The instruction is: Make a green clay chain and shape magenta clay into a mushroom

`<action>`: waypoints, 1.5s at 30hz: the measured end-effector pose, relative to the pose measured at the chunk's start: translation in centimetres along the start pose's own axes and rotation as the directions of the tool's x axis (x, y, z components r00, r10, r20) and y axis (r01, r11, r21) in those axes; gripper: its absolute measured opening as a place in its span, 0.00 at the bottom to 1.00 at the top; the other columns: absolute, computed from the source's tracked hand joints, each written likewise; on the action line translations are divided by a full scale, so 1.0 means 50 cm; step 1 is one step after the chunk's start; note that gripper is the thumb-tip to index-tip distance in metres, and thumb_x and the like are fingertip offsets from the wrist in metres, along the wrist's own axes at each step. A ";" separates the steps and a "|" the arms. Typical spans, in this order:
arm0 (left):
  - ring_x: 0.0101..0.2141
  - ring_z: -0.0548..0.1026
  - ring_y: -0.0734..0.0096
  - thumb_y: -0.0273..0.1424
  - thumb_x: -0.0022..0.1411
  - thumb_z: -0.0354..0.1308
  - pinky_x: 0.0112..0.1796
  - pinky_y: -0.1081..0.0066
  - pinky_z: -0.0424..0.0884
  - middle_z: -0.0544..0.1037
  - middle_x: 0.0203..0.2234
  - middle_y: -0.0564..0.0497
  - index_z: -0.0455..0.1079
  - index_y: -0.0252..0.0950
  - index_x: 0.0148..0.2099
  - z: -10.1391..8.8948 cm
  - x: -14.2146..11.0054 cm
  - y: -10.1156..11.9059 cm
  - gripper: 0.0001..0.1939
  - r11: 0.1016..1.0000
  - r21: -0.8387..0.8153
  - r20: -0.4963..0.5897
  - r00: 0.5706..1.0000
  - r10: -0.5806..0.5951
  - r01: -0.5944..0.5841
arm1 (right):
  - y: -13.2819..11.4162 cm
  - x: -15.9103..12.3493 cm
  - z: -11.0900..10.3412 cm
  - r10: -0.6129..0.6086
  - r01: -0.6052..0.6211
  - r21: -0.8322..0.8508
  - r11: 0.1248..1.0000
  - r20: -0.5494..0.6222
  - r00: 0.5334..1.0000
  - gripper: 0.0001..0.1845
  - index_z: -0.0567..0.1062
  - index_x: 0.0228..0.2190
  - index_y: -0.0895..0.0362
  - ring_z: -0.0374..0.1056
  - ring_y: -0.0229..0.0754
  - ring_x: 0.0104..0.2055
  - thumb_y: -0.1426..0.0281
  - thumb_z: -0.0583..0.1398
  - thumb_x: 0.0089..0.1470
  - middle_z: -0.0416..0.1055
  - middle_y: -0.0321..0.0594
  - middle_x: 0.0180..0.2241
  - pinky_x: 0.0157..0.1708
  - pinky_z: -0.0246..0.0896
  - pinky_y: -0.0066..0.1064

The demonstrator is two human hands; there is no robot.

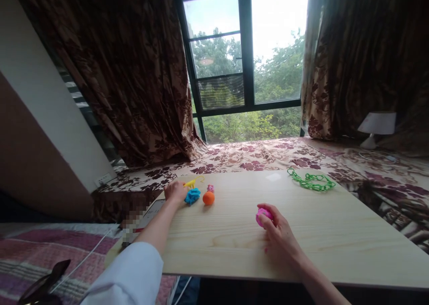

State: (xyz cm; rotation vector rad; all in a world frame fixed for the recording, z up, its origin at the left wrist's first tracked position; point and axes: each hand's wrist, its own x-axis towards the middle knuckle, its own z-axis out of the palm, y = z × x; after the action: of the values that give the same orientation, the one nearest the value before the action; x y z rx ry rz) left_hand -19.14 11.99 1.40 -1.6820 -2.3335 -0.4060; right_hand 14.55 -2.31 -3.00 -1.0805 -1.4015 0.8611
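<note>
My left hand point(175, 192) is at the far left of the table, its fingers closed at the near end of a small yellow toy point(190, 184) with a thin curling tail. Right beside that hand is a crumpled-looking blue lump point(192, 197). An orange ball point(208, 198) sits a little to the right, with a small pink beaded piece point(210, 188) just behind it. Around a bright pink ball-like lump point(263, 217), the thumb and fingers of my right hand point(276, 229) are closed, low over the table's middle.
A green plastic chain point(312, 181) lies at the back right of the pale wooden table point(335, 233). Near the left edge is a dark-framed flat item point(152, 213), partly under my forearm. Beyond stand a flowered window ledge point(254, 155) and a white lamp point(377, 124).
</note>
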 end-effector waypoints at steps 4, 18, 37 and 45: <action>0.40 0.71 0.57 0.34 0.52 0.51 0.37 0.68 0.62 0.78 0.35 0.45 0.75 0.37 0.40 -0.002 -0.005 0.007 0.16 1.000 0.009 0.002 1.000 0.010 -0.010 | -0.006 -0.007 0.000 0.021 -0.021 0.021 1.000 -0.018 1.000 0.18 0.68 0.39 0.58 0.63 0.38 0.29 0.59 0.57 0.49 0.66 0.38 0.31 0.29 0.61 0.27; 0.41 0.70 0.60 0.47 0.55 0.45 0.37 0.70 0.62 0.75 0.40 0.46 0.71 0.38 0.43 -0.056 -0.096 0.078 0.23 0.981 -0.087 0.027 0.984 0.178 -0.175 | -0.003 -0.012 -0.002 0.000 -0.010 -0.099 0.995 -0.098 0.995 0.10 0.68 0.30 0.57 0.56 0.34 0.20 0.63 0.56 0.47 0.62 0.31 0.21 0.22 0.55 0.26; 0.39 0.69 0.55 0.39 0.55 0.49 0.40 0.61 0.61 0.73 0.35 0.41 0.72 0.32 0.33 -0.018 -0.152 0.103 0.16 0.958 -0.235 -0.108 0.984 0.141 -0.163 | -0.042 -0.056 -0.012 -0.322 0.526 -0.370 0.766 0.488 0.811 0.08 0.66 0.24 0.56 0.60 0.36 0.31 0.66 0.55 0.52 0.66 0.35 0.27 0.33 0.53 0.27; 0.44 0.68 0.64 0.35 0.62 0.40 0.45 0.67 0.64 0.70 0.42 0.44 0.68 0.34 0.45 -0.059 -0.262 0.187 0.18 0.822 -0.496 -0.378 0.922 0.087 -0.281 | -0.009 0.044 0.029 -0.079 0.138 -0.193 0.971 0.288 0.954 0.22 0.65 0.19 0.58 0.58 0.36 0.24 0.59 0.46 0.57 0.61 0.35 0.18 0.28 0.54 0.28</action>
State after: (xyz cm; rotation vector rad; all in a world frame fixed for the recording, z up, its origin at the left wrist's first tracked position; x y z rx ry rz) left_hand -6.08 2.18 0.40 -1.8561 -1.8722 -1.3085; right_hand 13.13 -0.28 -2.05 -1.0569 -1.8053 0.8197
